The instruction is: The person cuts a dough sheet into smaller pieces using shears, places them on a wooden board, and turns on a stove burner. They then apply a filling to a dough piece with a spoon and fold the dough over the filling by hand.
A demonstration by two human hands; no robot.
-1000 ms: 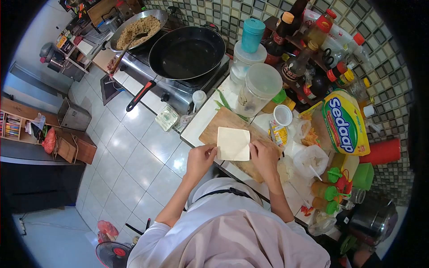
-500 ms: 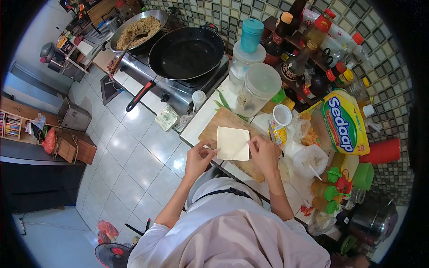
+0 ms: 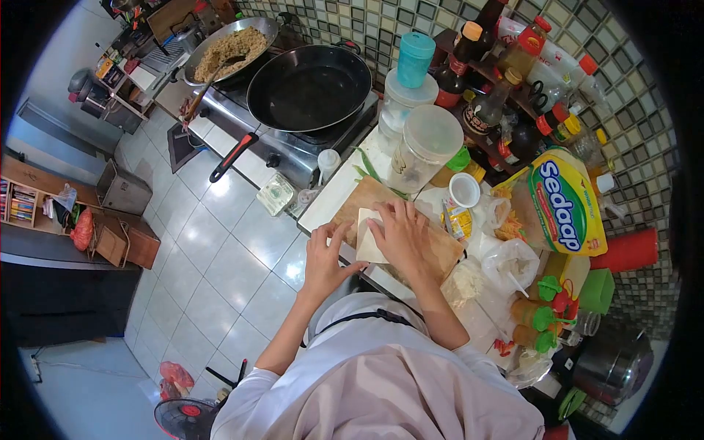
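Flat cream sheet with straight edges [image 3: 371,247]: near the centre of the frame, over the brown rectangular wooden board [image 3: 443,248]; its right part is hidden under the right hand [image 3: 400,236].
Visible strip: taller than wide, long side running up and down the frame; the full outline cannot be told.
Right hand: laid across the sheet from the lower right, fingers pointing up and left, slightly spread, thumb over the cream surface; whether it pinches or only presses cannot be told.
Left hand [image 3: 328,255]: just left of the sheet, thumb and fingers wide apart in a C, seemingly holding nothing; the thumb tip is by the sheet's lower left corner, contact unclear.
Sheet from the fingers: right of the left hand's gap, directly beneath the right hand's fingers; the right hand is nearer.
Board: tilted on the white tiled worktop [image 3: 317,215], its long axis slanting from upper left to lower right.
Upper left of the frame: a round black frying pan [image 3: 309,89] with a red-and-black handle sits on the silver metal stove [image 3: 293,163].
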